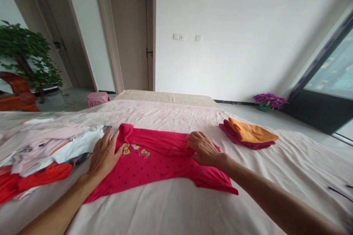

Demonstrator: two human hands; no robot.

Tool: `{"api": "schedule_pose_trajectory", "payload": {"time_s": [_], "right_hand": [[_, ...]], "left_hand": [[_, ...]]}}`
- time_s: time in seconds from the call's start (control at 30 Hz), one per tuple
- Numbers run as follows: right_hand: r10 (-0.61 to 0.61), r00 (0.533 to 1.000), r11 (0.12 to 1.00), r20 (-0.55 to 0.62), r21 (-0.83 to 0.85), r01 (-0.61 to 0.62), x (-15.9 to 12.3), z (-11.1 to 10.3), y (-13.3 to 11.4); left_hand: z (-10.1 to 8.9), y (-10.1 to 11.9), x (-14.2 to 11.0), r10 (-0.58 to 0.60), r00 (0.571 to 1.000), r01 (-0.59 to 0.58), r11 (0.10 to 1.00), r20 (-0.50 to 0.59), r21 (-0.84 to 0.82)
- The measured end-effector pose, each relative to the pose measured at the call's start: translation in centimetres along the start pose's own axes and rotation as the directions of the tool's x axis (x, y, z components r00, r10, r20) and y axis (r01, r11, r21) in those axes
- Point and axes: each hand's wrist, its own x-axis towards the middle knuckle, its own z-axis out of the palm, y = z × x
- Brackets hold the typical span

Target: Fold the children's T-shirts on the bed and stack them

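Note:
A pinkish-red T-shirt with dark dots and yellow bow prints lies in front of me, its far side folded over towards me. My left hand rests flat at the shirt's left part, fingers stretched and spread. Towards the right end, my right hand has its fingers bent around the folded edge of the fabric. Some of its fingertips are hidden by the hand and cloth. The light sheet under the shirt is wrinkled.
Left of the shirt lies a loose heap of clothes, white, pale pink and red. A folded stack, orange over dark red, sits at the right. Beyond the bed are a pink stool, purple flowers and a leafy plant.

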Motion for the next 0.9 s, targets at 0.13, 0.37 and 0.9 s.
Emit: {"api": "schedule_pose_trajectory", "payload": {"time_s": [0.13,0.37,0.9], "right_hand": [[0.116,0.991,0.983,0.069,0.138,-0.124,-0.6,-0.2,-1.0],[0.255,0.954,0.954,0.155,0.119,-0.274,-1.1,-0.5,-0.1],[0.654,0.756,0.480,-0.026,0.787,-0.388,-6.1,-0.7,3.3]], "left_hand": [[-0.3,0.2,2.0,0.095,0.995,-0.096,0.995,0.020,0.027],[-1.4,-1.1,6.7,0.254,0.920,-0.281,0.958,0.298,0.054],[-6.2,-3.4,0.3,0.272,0.960,-0.268,0.961,0.065,-0.063]]}}
